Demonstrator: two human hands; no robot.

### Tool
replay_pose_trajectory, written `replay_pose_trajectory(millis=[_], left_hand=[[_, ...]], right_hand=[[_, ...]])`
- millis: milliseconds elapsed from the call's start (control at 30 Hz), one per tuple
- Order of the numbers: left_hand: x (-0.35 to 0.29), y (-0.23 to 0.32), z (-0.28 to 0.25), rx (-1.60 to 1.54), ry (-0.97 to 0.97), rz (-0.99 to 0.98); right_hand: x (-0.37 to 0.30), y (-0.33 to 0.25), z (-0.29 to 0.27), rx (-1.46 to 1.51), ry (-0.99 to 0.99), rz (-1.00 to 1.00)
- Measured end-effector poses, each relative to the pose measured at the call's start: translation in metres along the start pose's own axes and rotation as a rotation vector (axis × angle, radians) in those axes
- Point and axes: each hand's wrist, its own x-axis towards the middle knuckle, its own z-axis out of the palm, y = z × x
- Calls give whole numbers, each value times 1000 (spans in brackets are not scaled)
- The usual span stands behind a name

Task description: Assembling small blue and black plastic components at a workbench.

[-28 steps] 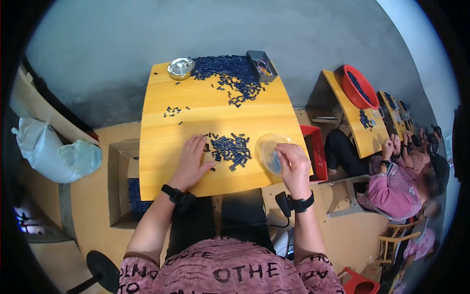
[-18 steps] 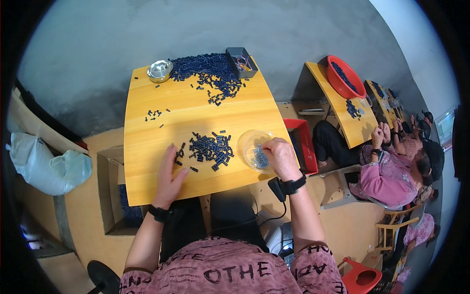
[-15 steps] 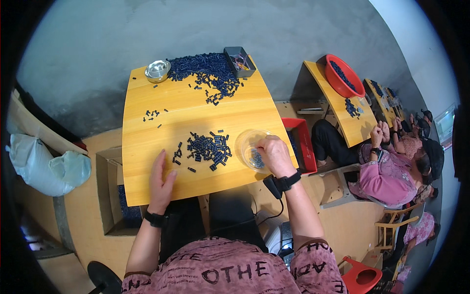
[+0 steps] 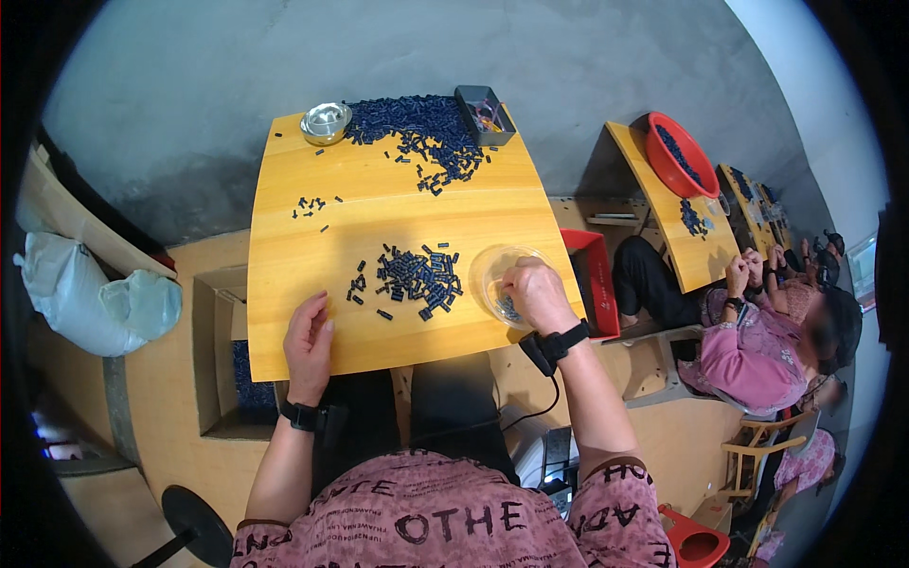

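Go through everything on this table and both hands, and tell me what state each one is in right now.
Left hand: flat on the table edge, holding nothing.
Right hand: fingers in the clear bowl.
Clear bowl: upright, a few dark pieces inside.
Near pile of dark pieces: spread loose.
Far pile: heaped.
Metal bowl: upright.
Grey tray: open.

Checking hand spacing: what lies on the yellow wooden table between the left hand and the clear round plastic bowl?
In the head view, a small pile of dark blue cylindrical pieces lies between the left hand and the clear round plastic bowl.

Our left hand (image 4: 309, 338) lies flat, palm down, fingers together; our right hand (image 4: 536, 293) curls loosely, both forearms reaching forward.
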Motion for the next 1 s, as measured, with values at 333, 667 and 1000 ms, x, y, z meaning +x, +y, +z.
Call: replay_pose_trajectory(millis=[333,667,1000], left_hand=[[0,-1,1,44,23,57],[0,-2,3,107,27,105],[0,5,4,154,24,127]], right_hand=[[-3,-13,-12,166,-17,10],[-6,-10,-15,167,68,20],[-2,-11,-15,214,52,46]])
